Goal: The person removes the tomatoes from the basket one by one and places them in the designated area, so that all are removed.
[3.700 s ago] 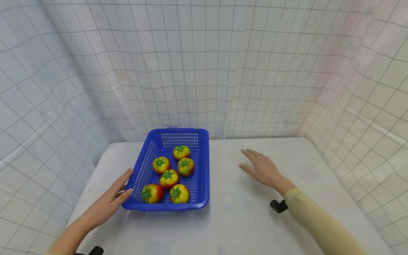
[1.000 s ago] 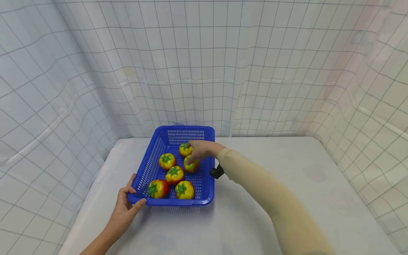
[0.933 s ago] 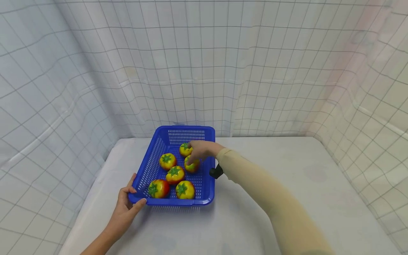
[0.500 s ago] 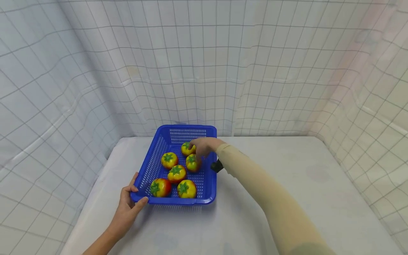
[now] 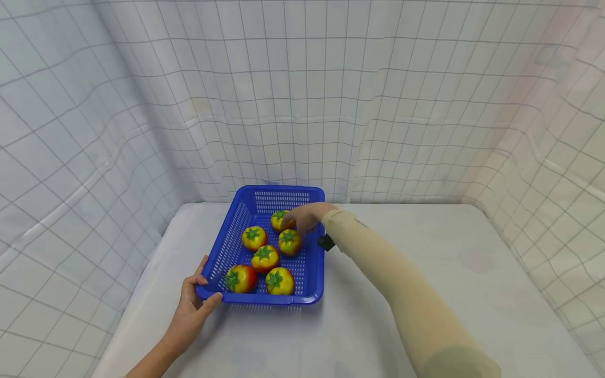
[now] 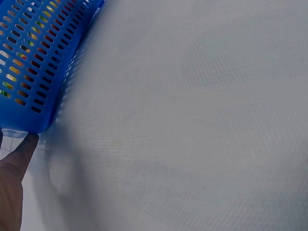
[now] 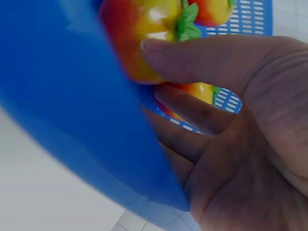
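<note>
A blue plastic basket (image 5: 309,299) holds several glossy yellow-and-red toy tomatoes with green star-shaped tops. My left hand (image 5: 190,310) grips its front left corner, thumb at the front rim and fingers along the side; the left wrist view shows part of this hand (image 6: 12,187) at the basket's wall (image 6: 19,118). My right hand (image 5: 307,215) reaches over the right rim. In the right wrist view its thumb lies against a toy tomato (image 7: 139,29), and the bent fingers (image 7: 192,110) come round the other side, tips hidden. Another toy tomato (image 5: 280,220) is just behind these fingers.
The basket stands on a white-covered table (image 5: 416,294). White grid-patterned curtains (image 5: 359,105) hang behind it and on both sides. A black wrist camera (image 5: 326,242) on the right arm sits close to the basket's right rim.
The left hand took hold of the basket corner, and the right hand came from the table's right side into the basket. Lately the right thumb has slid right, uncovering more of the nearer toy tomato.
</note>
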Demonstrator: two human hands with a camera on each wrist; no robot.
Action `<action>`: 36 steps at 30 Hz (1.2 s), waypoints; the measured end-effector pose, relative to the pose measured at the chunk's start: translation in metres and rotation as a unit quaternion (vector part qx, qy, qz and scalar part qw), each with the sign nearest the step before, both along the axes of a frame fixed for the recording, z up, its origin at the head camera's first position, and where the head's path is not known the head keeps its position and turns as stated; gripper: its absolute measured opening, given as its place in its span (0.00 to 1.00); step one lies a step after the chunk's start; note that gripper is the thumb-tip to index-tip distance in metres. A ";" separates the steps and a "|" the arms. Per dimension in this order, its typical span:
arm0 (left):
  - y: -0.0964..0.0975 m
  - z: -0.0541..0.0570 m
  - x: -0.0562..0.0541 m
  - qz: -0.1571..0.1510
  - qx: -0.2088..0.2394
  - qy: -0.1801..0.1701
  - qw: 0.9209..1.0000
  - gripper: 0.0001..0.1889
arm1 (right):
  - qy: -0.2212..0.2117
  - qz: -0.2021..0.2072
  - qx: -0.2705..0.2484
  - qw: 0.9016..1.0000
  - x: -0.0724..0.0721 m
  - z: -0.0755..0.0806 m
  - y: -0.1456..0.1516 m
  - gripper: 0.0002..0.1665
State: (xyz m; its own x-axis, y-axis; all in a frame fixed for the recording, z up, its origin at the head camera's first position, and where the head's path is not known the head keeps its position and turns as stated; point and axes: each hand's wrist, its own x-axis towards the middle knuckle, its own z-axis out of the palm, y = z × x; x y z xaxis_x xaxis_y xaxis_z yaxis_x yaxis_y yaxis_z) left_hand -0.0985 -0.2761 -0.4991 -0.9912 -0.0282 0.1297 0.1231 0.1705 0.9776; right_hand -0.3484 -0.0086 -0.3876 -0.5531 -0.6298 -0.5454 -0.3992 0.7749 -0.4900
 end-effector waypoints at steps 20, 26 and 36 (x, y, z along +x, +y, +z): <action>0.001 0.001 0.000 0.009 -0.013 0.000 1.000 0.21 | 0.025 0.026 0.030 0.999 0.003 -0.011 -0.004 0.42; 0.001 0.000 0.000 -0.007 0.019 0.010 1.000 0.20 | 0.042 0.048 0.027 0.998 0.002 -0.015 -0.004 0.36; 0.001 0.003 0.001 0.002 -0.002 -0.002 1.000 0.21 | 0.046 0.069 0.024 0.996 0.003 -0.017 -0.002 0.39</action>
